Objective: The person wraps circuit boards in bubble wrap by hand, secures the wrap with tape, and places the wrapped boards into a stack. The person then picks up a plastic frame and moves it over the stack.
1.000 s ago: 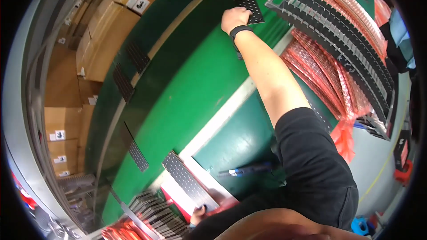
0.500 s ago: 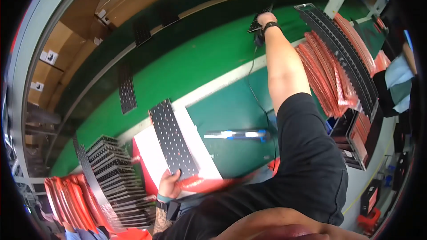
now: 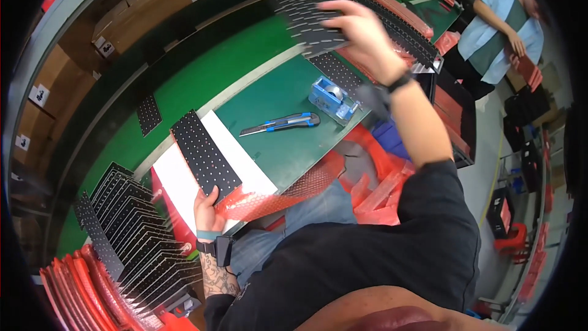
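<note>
My right hand is raised over the far right of the bench, smeared by motion. It grips a black panel with rows of white marks, lifted and tilted. My left hand pinches the near corner of another black dotted panel, thumb on top and fingers partly hidden below. That panel lies on a white sheet and red bubble wrap. To its right, a blue and black utility knife rests on the green mat. A blue tape dispenser stands beyond, near a third dotted panel.
Stacked black panels and red bubble-wrap pouches stand at my left. A green conveyor belt runs behind the bench, carrying a small dotted panel. Cardboard boxes line the far side. Another person is at the right.
My right hand has come back from the belt and up, bringing a black panel. My left hand keeps its hold on the other panel. The view has turned, bringing the tape dispenser into sight.
</note>
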Motion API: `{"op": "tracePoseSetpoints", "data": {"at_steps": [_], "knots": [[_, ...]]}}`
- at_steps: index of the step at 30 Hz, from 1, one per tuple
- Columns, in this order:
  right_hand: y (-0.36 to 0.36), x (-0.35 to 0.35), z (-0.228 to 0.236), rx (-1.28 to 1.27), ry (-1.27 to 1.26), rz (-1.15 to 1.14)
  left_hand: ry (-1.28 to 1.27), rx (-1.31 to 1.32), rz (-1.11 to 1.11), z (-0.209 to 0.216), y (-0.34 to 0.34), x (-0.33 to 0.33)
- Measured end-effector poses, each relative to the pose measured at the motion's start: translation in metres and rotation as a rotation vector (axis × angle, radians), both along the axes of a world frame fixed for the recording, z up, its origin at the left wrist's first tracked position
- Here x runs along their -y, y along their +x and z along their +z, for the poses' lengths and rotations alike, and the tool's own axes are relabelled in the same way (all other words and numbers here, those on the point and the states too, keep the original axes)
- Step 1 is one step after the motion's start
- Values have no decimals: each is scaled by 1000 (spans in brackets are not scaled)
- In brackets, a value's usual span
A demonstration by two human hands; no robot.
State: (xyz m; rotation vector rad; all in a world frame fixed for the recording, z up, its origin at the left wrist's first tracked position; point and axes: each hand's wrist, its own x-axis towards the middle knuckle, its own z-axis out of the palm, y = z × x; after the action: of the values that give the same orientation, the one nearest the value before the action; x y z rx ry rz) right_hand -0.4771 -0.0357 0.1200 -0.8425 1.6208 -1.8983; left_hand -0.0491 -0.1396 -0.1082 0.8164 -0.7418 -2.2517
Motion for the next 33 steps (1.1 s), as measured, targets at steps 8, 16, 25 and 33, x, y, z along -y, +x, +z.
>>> {"op": "tracePoseSetpoints", "data": {"at_steps": [8,16,25,33], "knots": [[-111,-99,85,-289,133,-368,32,-23,34,9,1,-1],[-90,-25,48,-336,214,-219,74,-40,55,6,1,0],[63,160,-36,-125,204,410,-14,-56,57,-7,13,2],[188,418,-118,379,138,856,11,-78,57,-6,10,4]]}}
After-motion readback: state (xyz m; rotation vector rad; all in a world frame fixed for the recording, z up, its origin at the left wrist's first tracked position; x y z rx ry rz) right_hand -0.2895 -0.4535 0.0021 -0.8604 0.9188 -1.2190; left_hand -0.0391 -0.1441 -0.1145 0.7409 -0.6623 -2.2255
